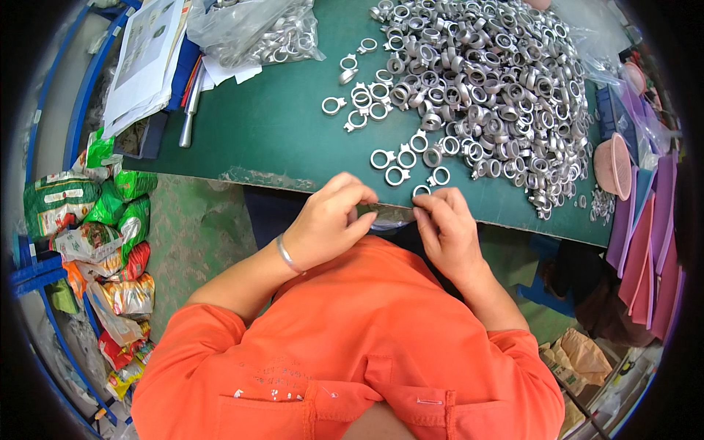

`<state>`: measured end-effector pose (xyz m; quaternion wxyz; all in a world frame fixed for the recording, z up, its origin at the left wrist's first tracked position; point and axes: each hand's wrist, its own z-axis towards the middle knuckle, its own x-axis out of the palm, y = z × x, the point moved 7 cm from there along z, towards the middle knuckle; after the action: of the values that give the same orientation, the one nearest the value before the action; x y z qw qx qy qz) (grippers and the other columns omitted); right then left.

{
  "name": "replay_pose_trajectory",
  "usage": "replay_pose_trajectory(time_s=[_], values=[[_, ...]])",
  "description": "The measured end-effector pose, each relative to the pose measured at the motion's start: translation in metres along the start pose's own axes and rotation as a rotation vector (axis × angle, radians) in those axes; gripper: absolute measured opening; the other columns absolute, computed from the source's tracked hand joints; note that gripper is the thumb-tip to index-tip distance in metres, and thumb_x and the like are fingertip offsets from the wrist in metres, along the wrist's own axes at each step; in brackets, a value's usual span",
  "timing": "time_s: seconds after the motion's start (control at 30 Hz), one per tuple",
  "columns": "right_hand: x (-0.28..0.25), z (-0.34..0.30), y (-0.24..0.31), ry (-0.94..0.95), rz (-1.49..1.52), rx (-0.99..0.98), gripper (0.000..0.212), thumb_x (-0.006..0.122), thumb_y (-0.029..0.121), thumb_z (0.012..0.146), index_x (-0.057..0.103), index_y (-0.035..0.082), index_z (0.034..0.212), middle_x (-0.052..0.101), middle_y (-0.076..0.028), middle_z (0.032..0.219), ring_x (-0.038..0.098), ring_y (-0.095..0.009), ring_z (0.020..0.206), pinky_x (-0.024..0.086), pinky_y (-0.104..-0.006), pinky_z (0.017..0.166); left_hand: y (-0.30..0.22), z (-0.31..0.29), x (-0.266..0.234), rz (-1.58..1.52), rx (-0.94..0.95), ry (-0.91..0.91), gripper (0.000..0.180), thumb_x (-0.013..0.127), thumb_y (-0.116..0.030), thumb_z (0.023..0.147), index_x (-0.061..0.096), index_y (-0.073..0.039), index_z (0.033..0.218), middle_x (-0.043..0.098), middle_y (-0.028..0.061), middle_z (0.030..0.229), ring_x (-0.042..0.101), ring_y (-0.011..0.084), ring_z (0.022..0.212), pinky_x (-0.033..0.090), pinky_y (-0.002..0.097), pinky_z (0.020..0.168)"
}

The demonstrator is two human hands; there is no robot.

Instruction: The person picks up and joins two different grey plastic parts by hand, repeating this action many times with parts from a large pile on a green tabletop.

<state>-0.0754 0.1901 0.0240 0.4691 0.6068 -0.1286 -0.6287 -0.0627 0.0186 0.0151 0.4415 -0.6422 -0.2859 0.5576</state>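
Observation:
At the table's near edge, my left hand (pixel 331 222) has its thumb and forefinger apart, the other fingers curled, with nothing visible between them. A short gap to its right, my right hand (pixel 449 229) is closed, its fingertips at the edge; what they hold, if anything, is hidden. Just beyond those fingertips shows part of a small metal ring (pixel 420 190). Several similar rings with small lugs lie loose farther in, among them one ring (pixel 397 175) and another ring (pixel 439 176). Behind them spreads a big heap of silver metal rings (pixel 491 81).
The green tabletop (pixel 257 139) carries a clear bag of rings (pixel 282 40), papers (pixel 147 55) and a metal-shafted tool (pixel 191 110) at left. Smaller parts (pixel 603 204) and a pink basket (pixel 614 167) are at right. Coloured packages (pixel 110 242) fill a blue rack at left.

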Motion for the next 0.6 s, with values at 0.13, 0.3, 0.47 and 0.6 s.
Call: replay_pose_trajectory(time_s=[0.13,0.3,0.47,0.6], values=[[0.003,0.007,-0.004,0.037,-0.242,0.053,0.019,0.072,0.014,0.078,0.059,0.004,0.087,0.052,-0.010,0.083,0.057,-0.027,0.074,0.048,-0.0369,0.060,-0.014,0.025,0.012,0.210,0.213,-0.143,0.022,0.073,-0.002,0.072,0.062,-0.001,0.090,0.053,0.0101,0.097,0.057,0.0204,0.072,0.048,0.0315,0.061],[-0.002,0.008,-0.006,0.009,-0.273,-0.037,0.020,0.073,0.015,0.077,0.058,0.005,0.083,0.052,-0.008,0.081,0.057,-0.024,0.072,0.048,-0.0338,0.058,-0.003,0.031,0.016,0.110,0.181,-0.089,0.014,0.072,0.000,0.074,0.061,0.000,0.082,0.055,0.0093,0.097,0.058,0.0168,0.074,0.049,0.0284,0.063],[0.001,0.001,-0.045,0.025,0.681,0.435,0.014,0.058,0.008,0.091,0.055,0.000,0.101,0.063,-0.011,0.089,0.061,-0.014,0.067,0.050,-0.0247,0.055,0.024,0.023,0.025,-0.765,-0.232,0.105,0.010,0.066,-0.007,0.086,0.062,-0.001,0.093,0.062,0.0068,0.096,0.059,0.0101,0.075,0.051,0.0237,0.065],[0.014,0.001,-0.037,0.153,1.229,0.553,0.013,0.049,0.004,0.095,0.052,-0.001,0.107,0.065,-0.015,0.093,0.062,-0.013,0.067,0.050,-0.0221,0.053,0.026,0.012,0.034,-1.226,-0.415,0.177,0.015,0.060,-0.011,0.092,0.060,0.000,0.102,0.066,0.0087,0.094,0.061,0.0103,0.074,0.052,0.0244,0.066]])
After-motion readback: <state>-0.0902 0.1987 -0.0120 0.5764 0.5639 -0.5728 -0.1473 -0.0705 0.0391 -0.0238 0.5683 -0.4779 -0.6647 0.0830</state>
